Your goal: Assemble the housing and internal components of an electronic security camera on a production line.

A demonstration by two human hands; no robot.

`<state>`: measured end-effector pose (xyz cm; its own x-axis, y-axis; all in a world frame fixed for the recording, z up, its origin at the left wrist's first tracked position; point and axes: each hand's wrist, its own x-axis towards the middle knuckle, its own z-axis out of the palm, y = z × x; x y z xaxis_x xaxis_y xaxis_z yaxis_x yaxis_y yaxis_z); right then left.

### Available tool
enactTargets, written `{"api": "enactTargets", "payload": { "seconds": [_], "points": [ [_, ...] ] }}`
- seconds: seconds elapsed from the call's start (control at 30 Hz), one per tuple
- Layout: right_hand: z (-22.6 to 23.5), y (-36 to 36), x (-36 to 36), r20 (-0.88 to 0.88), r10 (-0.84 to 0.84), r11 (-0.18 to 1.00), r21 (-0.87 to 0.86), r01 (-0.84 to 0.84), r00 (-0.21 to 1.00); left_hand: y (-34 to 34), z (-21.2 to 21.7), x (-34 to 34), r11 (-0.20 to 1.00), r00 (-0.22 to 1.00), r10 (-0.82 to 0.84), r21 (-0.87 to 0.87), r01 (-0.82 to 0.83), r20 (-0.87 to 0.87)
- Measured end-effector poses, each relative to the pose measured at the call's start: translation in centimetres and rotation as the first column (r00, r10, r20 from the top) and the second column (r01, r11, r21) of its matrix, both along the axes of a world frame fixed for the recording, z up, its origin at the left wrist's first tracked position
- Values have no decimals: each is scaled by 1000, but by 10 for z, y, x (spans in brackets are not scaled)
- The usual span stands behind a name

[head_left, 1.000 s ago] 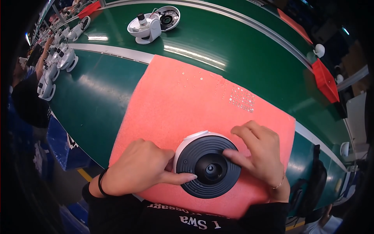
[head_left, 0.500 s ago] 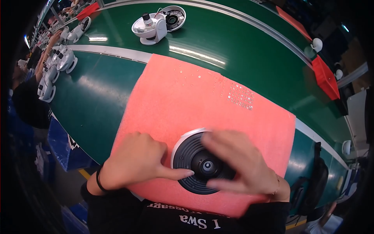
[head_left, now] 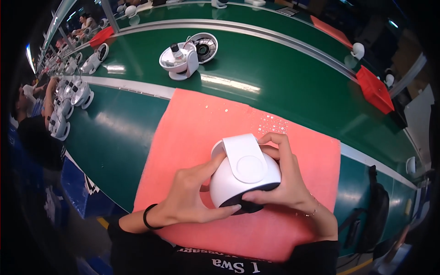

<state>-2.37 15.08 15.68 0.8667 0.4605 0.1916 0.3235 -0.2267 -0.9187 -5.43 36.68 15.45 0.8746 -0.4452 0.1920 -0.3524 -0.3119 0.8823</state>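
A round white security camera [head_left: 224, 179] with a black front and a white arm bracket [head_left: 239, 145] is held between my two hands over the pink mat [head_left: 176, 133]. Its side with the bracket faces up, and the black front tilts down toward me, hiding the lens. My left hand [head_left: 190, 195] grips the left side, thumb on the lower black edge. On the right, my right hand [head_left: 288, 176] wraps the shell, its thumb on the black front and its fingers near the bracket. Small metal screws [head_left: 273, 123] lie in rows on the mat beyond my right hand.
Across the green belt [head_left: 256, 68] sits an opened white camera [head_left: 185, 62] with its lens part exposed. Several white cameras [head_left: 78, 94] stand at left near a co-worker [head_left: 36, 123]. A red bin [head_left: 373, 89] is far right; a black bag [head_left: 376, 201] lies at right.
The camera has turned over from lens-up to bracket-up. My right hand, blurred over its front before, now grips the shell; my left hand has closed round the other side. The view has tilted up.
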Motion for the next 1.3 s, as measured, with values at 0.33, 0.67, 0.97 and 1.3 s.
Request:
{"api": "enactTargets", "payload": {
  "seconds": [0.33,0.67,0.97,1.3],
  "points": [
    [31,2,19,-83,92,970,231,-71,992,28,-3,65,806,960,-167,-592,2,-224],
    [40,21,46,362,-323,929,299,220,875,-55,16,108,374,970,86,-895,-244,-229],
    [-11,-32,109,-498,-138,637,617,462,856,-88,-14,158,645,792,-195,-684,-341,-578],
    [-55,-78,133,-716,-137,313,625,715,685,-43,-70,224,215,772,91,-744,-632,-629]
  ]
}}
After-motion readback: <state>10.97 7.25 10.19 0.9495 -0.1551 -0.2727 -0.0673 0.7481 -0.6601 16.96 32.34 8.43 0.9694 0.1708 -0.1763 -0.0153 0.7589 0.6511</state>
